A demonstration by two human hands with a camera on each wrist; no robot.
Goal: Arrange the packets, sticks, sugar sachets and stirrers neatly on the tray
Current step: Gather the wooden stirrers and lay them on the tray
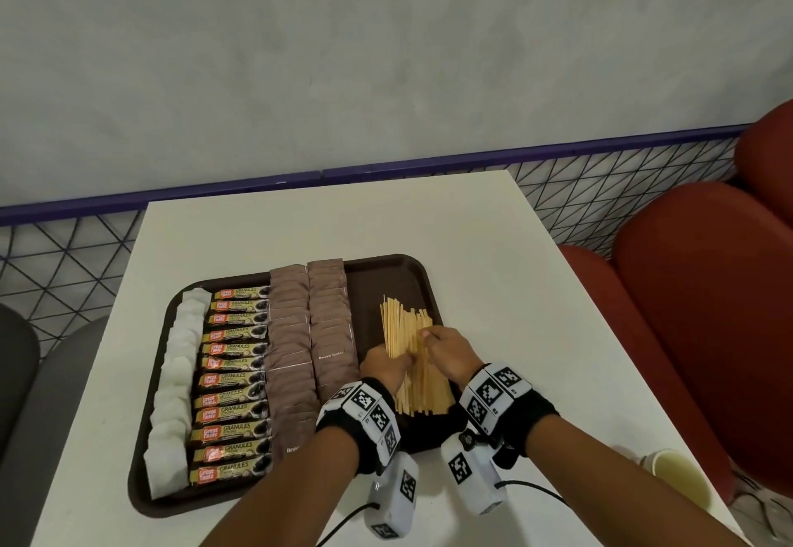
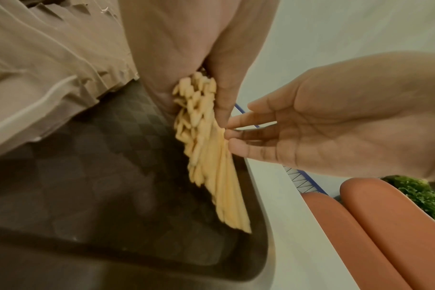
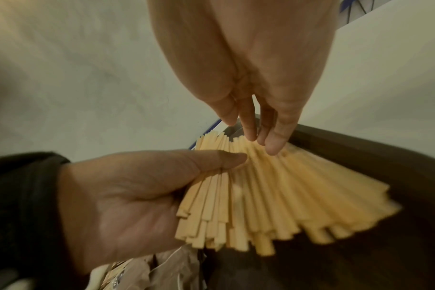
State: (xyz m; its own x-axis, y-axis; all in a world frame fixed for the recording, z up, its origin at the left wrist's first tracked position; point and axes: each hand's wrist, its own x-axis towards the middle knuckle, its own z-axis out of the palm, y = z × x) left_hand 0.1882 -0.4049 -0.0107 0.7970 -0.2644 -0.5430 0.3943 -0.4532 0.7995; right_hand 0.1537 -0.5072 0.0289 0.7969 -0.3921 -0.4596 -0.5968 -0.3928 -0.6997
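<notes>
A dark brown tray [image 1: 372,285] lies on the white table [image 1: 300,225]. From left to right it holds a column of white sachets [image 1: 174,392], a column of coffee stick packets [image 1: 234,379] and two columns of brown sugar sachets [image 1: 309,332]. At the tray's right end lies a fanned bundle of wooden stirrers [image 1: 401,330] [image 2: 211,166] [image 3: 273,196]. My left hand [image 1: 386,365] [image 2: 186,49] [image 3: 137,186] grips the bundle's left side, thumb on top. My right hand [image 1: 448,347] [image 2: 311,127] [image 3: 261,127] touches the stirrers with straight fingertips.
A paper cup [image 1: 678,478] stands at the table's front right corner. Red seats [image 1: 686,289] are to the right, a grey chair [image 1: 25,375] to the left. A purple-topped mesh rail [image 1: 600,203] runs behind the table.
</notes>
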